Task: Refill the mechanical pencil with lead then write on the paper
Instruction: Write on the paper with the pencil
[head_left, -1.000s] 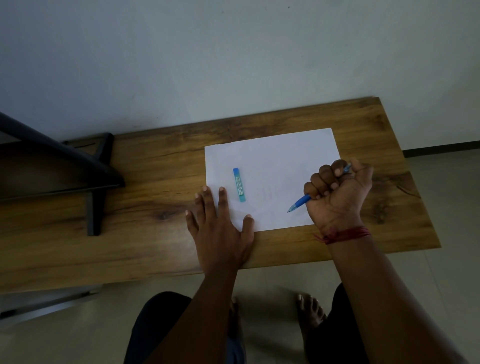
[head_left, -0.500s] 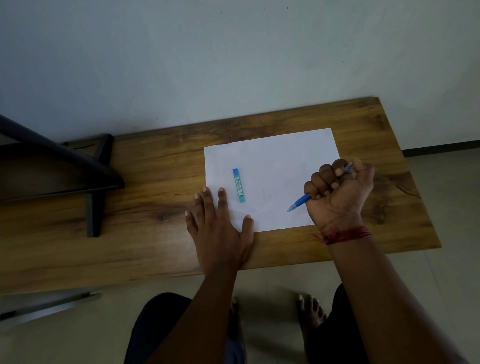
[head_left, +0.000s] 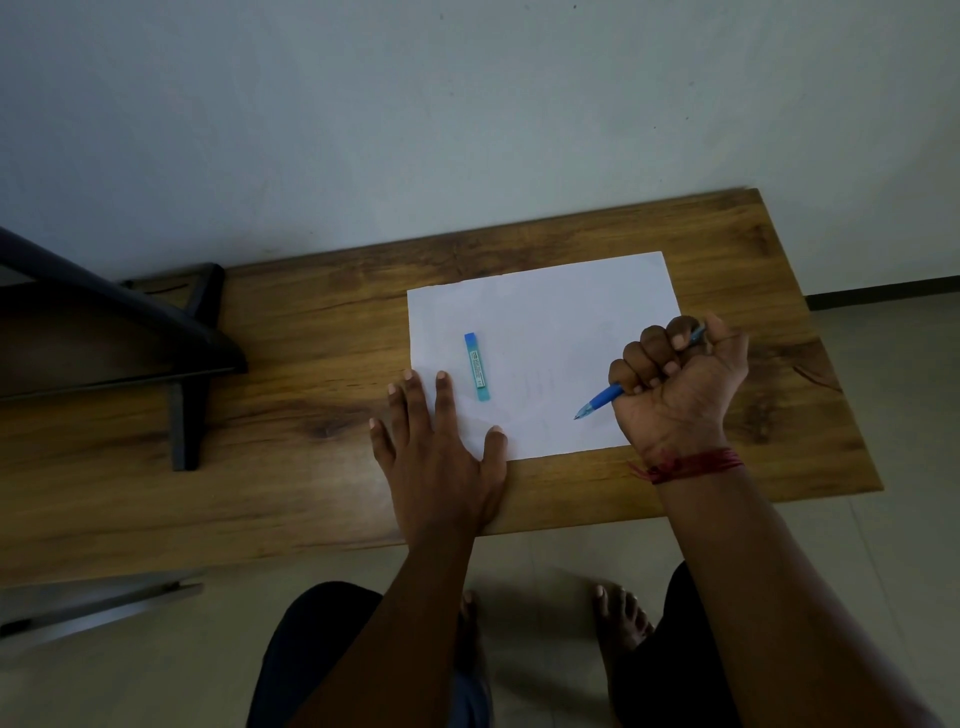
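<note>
Honestly nothing here is readable. The slim blue-and-teal plastic lead case (head_left: 477, 367) lying on the white sheet of paper (head_left: 561, 306) has a pale label strip down its length with rows of tiny print, but it's way too small and blurry to make out any word or number. There are some faint grey marks on the paper just right of the case, too light to read. The visible tip end of the blue plastic mechanical pencil (head_left: 602, 400) shows no lettering I can make out.

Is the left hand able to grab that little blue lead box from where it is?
Probably yes. The left hand lies flat on the paper corner, and the lead box sits just beside its fingertips with nothing between them.
</note>
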